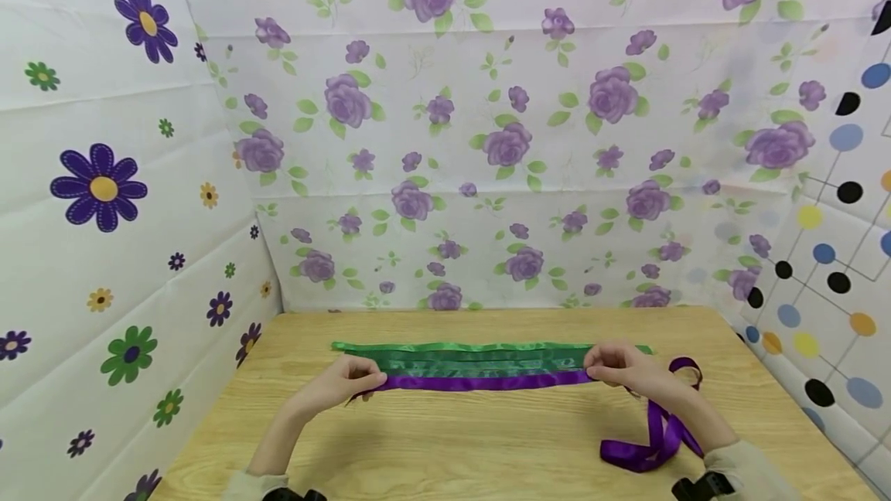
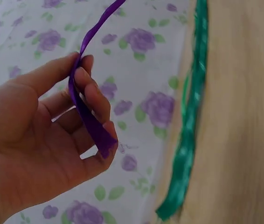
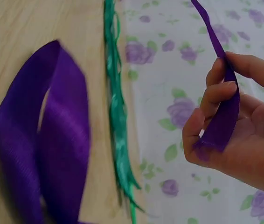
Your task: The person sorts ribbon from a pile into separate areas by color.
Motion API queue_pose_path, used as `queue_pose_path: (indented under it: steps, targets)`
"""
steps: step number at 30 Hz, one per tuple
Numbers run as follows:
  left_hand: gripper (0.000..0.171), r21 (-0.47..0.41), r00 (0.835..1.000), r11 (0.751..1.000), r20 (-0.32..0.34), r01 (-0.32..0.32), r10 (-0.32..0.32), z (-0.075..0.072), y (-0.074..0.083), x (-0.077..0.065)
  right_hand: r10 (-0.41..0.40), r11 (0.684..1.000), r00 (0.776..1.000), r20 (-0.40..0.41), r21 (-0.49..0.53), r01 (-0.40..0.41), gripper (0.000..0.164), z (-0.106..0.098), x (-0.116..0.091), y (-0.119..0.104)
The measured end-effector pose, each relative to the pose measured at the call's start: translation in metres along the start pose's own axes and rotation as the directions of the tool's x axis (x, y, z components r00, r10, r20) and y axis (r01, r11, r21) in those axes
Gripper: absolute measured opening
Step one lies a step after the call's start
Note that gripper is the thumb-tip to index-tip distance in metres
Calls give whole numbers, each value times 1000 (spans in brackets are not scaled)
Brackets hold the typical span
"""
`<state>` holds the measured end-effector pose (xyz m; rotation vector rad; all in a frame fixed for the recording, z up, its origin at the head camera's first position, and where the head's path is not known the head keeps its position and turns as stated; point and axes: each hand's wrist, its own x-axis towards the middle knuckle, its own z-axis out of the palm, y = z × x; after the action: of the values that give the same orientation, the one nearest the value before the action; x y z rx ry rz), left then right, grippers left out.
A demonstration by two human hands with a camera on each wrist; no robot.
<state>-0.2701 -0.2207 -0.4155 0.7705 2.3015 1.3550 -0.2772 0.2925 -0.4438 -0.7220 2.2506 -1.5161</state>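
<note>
A purple ribbon (image 1: 480,383) is stretched nearly level between both hands in the head view. My left hand (image 1: 358,379) pinches it close to one end between thumb and fingers; the loose end (image 2: 99,135) lies across the fingers in the left wrist view. At the other end my right hand (image 1: 619,366) pinches the ribbon, and a short cut end (image 3: 216,140) hangs past the fingertips over the palm side. Behind the ribbon, green ribbon strips (image 1: 473,362) lie side by side across the table, partly covered by the right hand.
Another length of purple ribbon (image 1: 640,453) lies in loose loops on the wooden table (image 1: 445,439), below the right forearm. A white cloth with purple roses (image 1: 515,145) hangs behind the table. Patterned cloths stand at the left and right sides.
</note>
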Motion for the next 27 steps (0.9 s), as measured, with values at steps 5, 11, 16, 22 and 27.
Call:
queue_pose_path:
  steps: [5, 11, 16, 22, 27]
  targets:
    - [24, 47, 997, 996, -14, 80, -79, -2, -28, -1, 100, 995, 995, 16, -32, -100, 28, -4, -1, 21]
    - [18, 77, 993, 991, -50, 113, -110, -2, -55, 1, 173, 975, 985, 3, -144, -171, 21, -3, -1, 37]
    - [14, 126, 991, 985, -84, 118, -108, 1, -71, 3, 199, 958, 978, -58, -200, -207, 19, 1, -2, 45]
    - [8, 222, 969, 955, -193, 197, -156, 7, -80, 5, 219, 941, 967, -129, -232, -244, 15, 2, -4, 52]
    - [12, 287, 918, 907, -341, 309, -204, 10, -82, 5, 219, 924, 961, -171, -281, -261, 13, 1, -3, 54]
